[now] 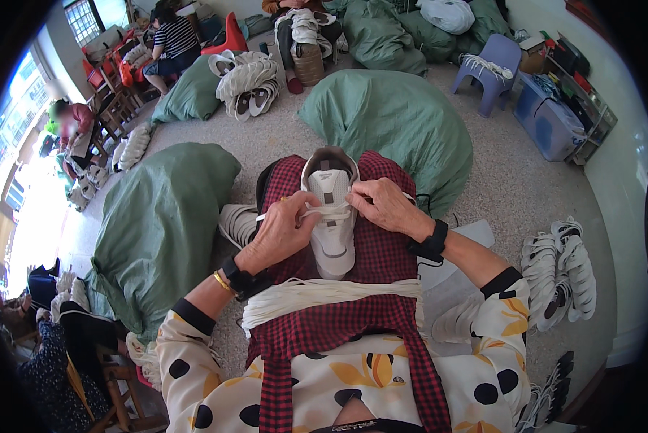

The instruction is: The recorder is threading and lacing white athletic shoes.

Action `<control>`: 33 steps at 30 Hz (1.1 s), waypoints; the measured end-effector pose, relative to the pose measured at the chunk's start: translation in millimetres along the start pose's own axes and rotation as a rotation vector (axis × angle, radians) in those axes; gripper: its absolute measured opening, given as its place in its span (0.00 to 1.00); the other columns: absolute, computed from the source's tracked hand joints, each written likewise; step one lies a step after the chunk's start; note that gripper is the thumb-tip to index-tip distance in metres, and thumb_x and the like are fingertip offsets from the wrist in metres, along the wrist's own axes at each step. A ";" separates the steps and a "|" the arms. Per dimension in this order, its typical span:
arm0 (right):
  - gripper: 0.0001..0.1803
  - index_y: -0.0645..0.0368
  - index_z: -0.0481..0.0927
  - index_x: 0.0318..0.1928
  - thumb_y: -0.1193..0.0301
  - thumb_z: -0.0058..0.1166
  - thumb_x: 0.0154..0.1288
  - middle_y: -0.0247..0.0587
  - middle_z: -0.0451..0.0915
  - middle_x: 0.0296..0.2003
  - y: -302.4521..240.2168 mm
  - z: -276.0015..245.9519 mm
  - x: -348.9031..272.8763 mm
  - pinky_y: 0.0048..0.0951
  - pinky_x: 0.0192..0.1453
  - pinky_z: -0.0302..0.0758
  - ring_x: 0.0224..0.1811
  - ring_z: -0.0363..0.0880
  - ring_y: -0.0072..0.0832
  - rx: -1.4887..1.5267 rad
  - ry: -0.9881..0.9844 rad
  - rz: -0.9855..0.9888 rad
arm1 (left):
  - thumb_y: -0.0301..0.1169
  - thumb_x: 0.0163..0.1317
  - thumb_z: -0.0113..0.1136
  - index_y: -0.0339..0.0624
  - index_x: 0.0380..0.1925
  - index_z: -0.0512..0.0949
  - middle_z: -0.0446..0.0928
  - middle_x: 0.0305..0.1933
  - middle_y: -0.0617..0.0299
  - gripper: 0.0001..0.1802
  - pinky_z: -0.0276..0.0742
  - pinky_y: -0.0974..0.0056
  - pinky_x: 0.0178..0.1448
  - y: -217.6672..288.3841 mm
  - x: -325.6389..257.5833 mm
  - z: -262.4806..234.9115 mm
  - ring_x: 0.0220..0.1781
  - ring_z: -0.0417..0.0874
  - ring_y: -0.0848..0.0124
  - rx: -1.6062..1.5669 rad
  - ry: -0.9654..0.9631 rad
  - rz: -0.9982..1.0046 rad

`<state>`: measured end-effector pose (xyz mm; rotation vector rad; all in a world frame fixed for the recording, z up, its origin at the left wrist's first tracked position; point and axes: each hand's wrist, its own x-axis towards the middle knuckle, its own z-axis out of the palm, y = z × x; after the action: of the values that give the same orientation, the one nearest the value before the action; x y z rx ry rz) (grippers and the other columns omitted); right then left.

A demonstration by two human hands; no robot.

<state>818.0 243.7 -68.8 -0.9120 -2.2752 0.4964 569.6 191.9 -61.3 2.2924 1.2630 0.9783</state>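
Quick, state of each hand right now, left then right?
Left hand: closed, pinching the white lace.
Right hand: curled at the right side of the shoe; whether it grips lace cannot be told.

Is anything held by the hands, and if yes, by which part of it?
The left hand and right hand hold the white lace where it crosses the shoe; exact pinch points are partly hidden.

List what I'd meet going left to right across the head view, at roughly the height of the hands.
Green sack, left hand, white shoe, right hand, black band on the right wrist, stacked shoe uppers.
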 end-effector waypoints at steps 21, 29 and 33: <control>0.13 0.67 0.74 0.26 0.71 0.54 0.65 0.49 0.72 0.18 27.9 -19.6 0.8 0.37 0.27 0.69 0.20 0.73 0.29 0.217 0.229 0.073 | 0.28 0.49 0.77 0.37 0.32 0.77 0.71 0.40 0.64 0.16 0.70 0.69 0.38 2.3 0.7 4.0 0.34 0.71 0.74 -0.138 -0.122 -0.119; 0.11 0.62 0.74 0.39 0.66 0.49 0.74 0.35 0.81 0.25 48.4 -40.0 -4.9 0.25 0.32 0.74 0.27 0.78 0.19 0.201 0.059 0.155 | 0.29 0.55 0.68 0.38 0.45 0.73 0.73 0.45 0.57 0.19 0.74 0.61 0.44 -2.5 2.5 1.2 0.44 0.75 0.63 0.039 0.012 0.000; 0.12 0.61 0.74 0.45 0.64 0.51 0.74 0.38 0.80 0.27 -0.5 -23.7 11.3 0.29 0.37 0.76 0.29 0.80 0.24 0.287 -0.077 0.177 | 0.33 0.61 0.62 0.38 0.40 0.77 0.73 0.42 0.49 0.12 0.70 0.53 0.53 -16.0 -1.8 1.6 0.46 0.74 0.51 0.159 0.134 0.008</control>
<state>827.4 254.0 -46.5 -0.9637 -2.1270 0.9241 560.4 199.1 -72.6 2.3860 1.4344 1.0862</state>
